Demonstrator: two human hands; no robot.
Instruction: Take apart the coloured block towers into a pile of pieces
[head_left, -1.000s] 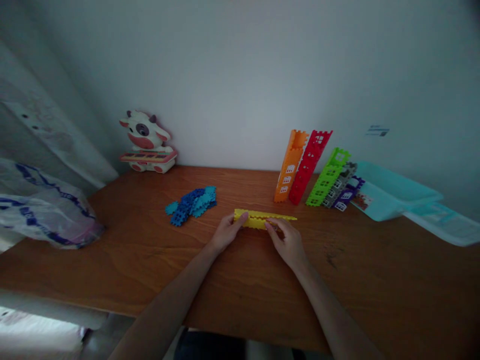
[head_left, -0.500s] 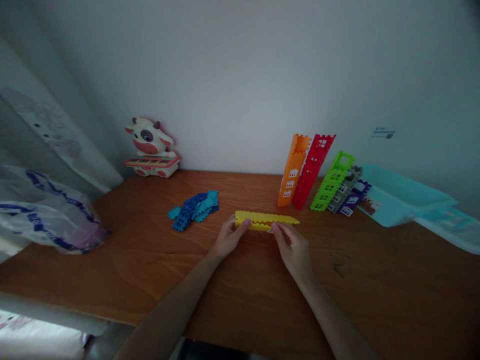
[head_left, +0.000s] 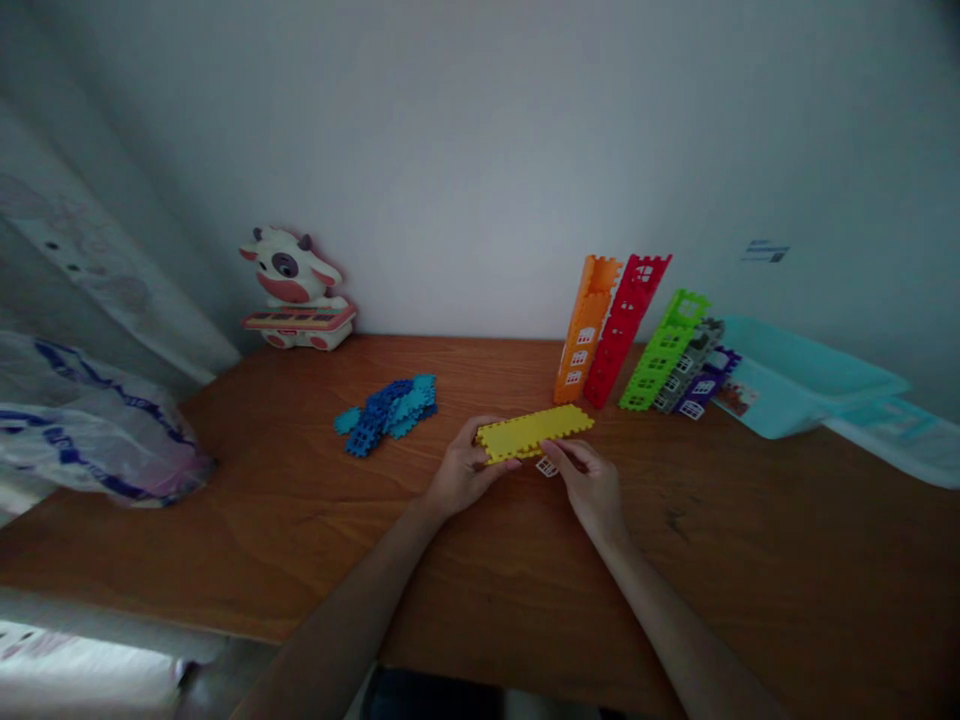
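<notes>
Blue tiles [head_left: 390,412] lie left. Near them, the left hand [head_left: 463,468] grips the yellow panel [head_left: 534,432] at its left end, at mid-table; the right hand [head_left: 589,478] pinches its near edge. Coloured towers [head_left: 622,330] lean far right.

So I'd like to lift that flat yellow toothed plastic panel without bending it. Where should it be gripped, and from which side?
Grip the yellow toothed plastic panel at its two short ends, coming in from the near long edge. It is long, thin and flat, so a hold at both ends probably keeps it level. The left hand already pinches the left end; the right hand sits under the near edge.
</notes>
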